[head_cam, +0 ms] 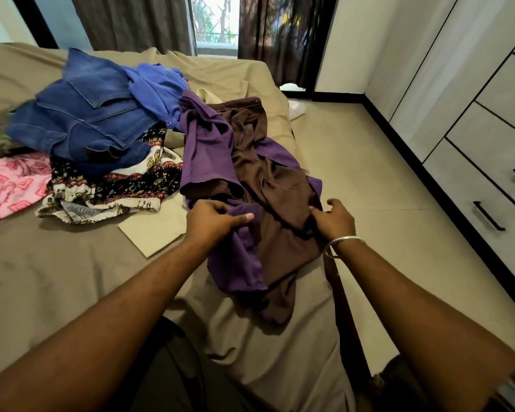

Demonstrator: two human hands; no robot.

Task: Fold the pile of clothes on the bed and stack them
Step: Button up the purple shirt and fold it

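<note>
A purple shirt [208, 150] lies tangled with a brown garment [283, 200] along the bed's right side. My left hand [214, 221] pinches a fold of the purple shirt near its lower end. My right hand [336, 220] grips the brown garment's right edge, close to the bed's side. The rest of the pile sits to the left: blue denim [81, 120], a blue shirt [158, 87], a black-and-white patterned cloth [122, 185], a pink patterned cloth [9, 185] and a beige piece [155, 230].
The tan-sheeted bed [57, 278] reaches from the near edge to the window. A tiled floor [384, 179] runs along its right side, bounded by a white wardrobe with drawers [488, 150]. Dark curtains [280, 34] hang at the back.
</note>
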